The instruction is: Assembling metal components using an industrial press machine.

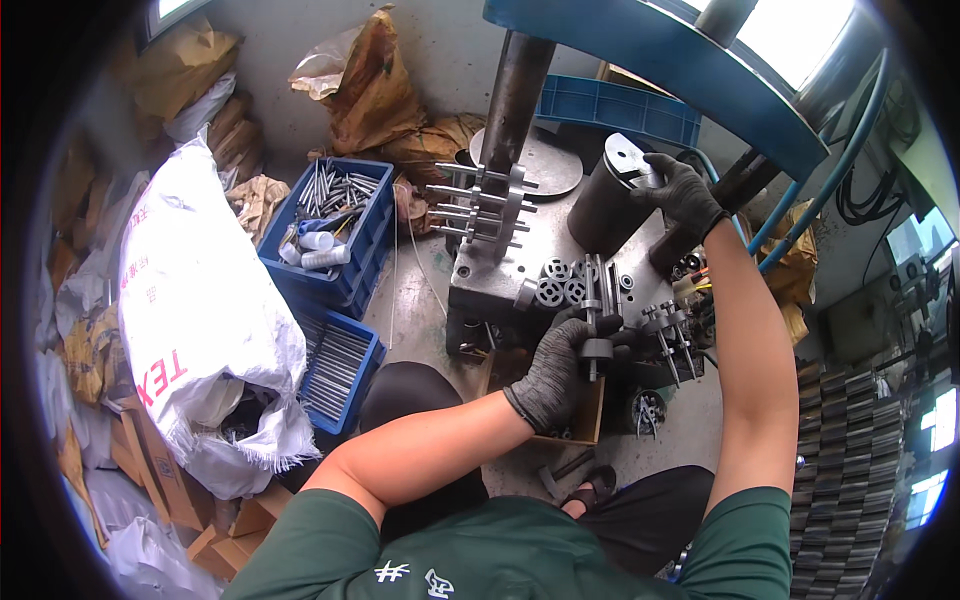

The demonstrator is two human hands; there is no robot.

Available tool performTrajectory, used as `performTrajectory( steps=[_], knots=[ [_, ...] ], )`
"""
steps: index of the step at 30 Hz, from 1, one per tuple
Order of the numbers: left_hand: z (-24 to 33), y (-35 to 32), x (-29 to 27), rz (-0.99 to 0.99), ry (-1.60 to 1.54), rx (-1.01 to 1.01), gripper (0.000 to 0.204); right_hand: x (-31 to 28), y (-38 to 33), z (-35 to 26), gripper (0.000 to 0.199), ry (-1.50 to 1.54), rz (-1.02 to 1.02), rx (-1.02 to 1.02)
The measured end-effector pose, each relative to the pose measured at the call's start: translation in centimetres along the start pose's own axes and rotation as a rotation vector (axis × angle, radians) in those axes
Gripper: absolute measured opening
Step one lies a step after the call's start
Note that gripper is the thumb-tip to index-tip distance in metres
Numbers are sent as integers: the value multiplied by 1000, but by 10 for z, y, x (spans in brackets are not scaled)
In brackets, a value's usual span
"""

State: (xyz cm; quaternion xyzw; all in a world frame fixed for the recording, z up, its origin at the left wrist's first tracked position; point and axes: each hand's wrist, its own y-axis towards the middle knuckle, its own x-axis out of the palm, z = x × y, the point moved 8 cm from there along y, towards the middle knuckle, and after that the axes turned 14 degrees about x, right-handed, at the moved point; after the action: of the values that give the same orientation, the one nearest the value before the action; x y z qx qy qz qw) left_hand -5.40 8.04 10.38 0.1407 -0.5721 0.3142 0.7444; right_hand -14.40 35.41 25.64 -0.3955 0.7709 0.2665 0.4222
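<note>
My left hand (562, 366), in a dark grey glove, is closed around a steel rod with round collars (597, 349), held upright in front of the machine table. My right hand (688, 198), gloved too, reaches to the top of a thick dark metal cylinder (603, 208). Its fingers are closed at a shiny flat metal piece (650, 176) on the cylinder's top edge; whether they grip it is hard to see. Several slotted round discs (552, 290) lie on the table beside the left hand. A small assembly of discs and pins (672, 338) sits to the right of it.
A fixture with several rods (485, 210) stands on the table (480, 285). Above arches a blue machine frame (690, 60) on thick columns. To the left are blue crates (330, 240) of metal rods and a big white sack (200, 310). Stacked metal parts (850, 450) line the right.
</note>
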Motion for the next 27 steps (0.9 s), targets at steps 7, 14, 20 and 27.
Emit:
performTrajectory(
  steps=[7, 14, 20, 27],
  knots=[
    [-14, -14, -8, -228, 362, -19, 35, 8, -6, 3, 61, -58, 192, -158],
    [-26, -13, -29, -56, 27, -169, 44, 63, -114, 9, 16, -248, 234, -279],
    [-8, -25, -2, -42, 329, -104, 55, 114, -105, 90, 18, -321, -61, 37],
    [-16, -29, -3, -33, 263, -170, 55, 103, -103, 66, 19, -540, 90, 44]
  ],
)
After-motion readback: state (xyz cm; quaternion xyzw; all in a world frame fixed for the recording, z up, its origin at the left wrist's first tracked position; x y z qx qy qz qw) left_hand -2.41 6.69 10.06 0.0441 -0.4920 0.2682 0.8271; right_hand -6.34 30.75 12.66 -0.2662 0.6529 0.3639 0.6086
